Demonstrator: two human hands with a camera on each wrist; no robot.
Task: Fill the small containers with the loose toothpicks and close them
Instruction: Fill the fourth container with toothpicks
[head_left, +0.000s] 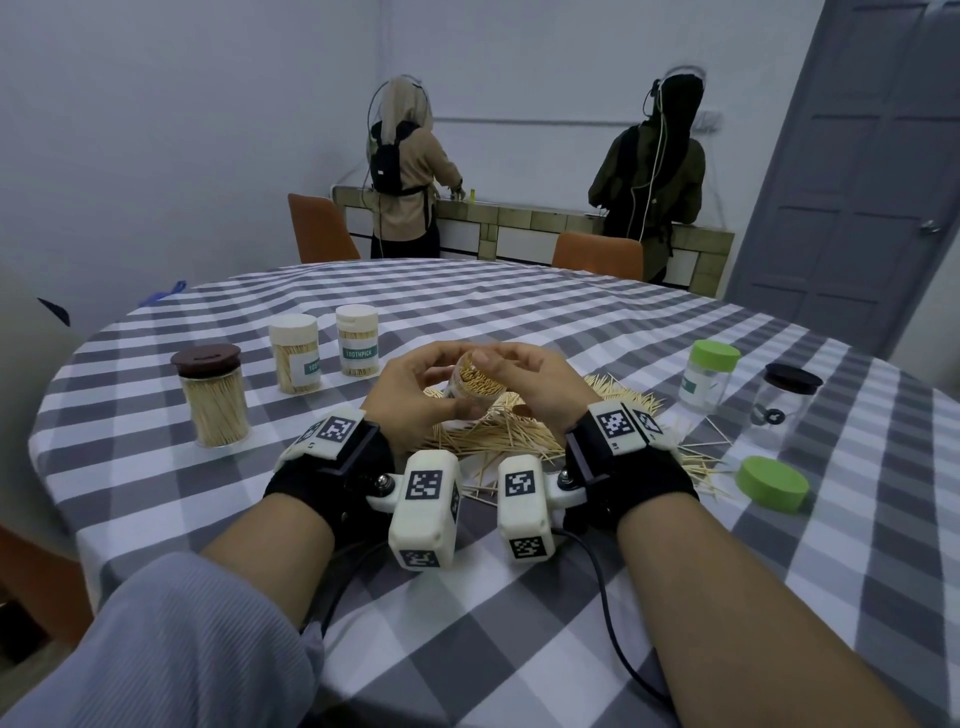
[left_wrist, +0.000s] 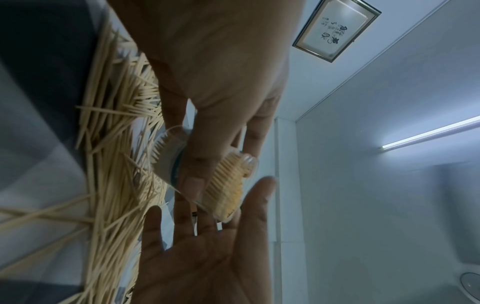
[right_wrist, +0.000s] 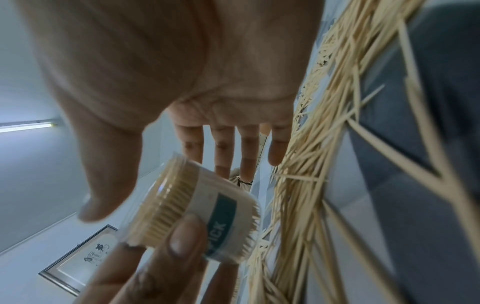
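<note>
A small clear toothpick container (head_left: 475, 387) (left_wrist: 223, 185) (right_wrist: 197, 205) with a teal label is held tilted above the loose toothpick pile (head_left: 498, 441) (left_wrist: 116, 144) (right_wrist: 324, 144). It is packed with toothpicks and has no lid on. My left hand (head_left: 415, 387) (left_wrist: 215, 72) (right_wrist: 155, 267) grips its body, with the thumb on the label. My right hand (head_left: 535, 379) (left_wrist: 207, 257) (right_wrist: 207, 72) is beside the open mouth with its fingers straight and holds nothing; its thumb hovers over the toothpick tips.
On the checked tablecloth (head_left: 519, 597) at the left stand a brown-lidded jar (head_left: 213, 395) and two white-lidded containers (head_left: 294, 353) (head_left: 357, 340), all full. At the right stand a green-lidded jar (head_left: 710, 376), a black-lidded jar (head_left: 787, 410) and a loose green lid (head_left: 772, 483). Two people stand at the far counter.
</note>
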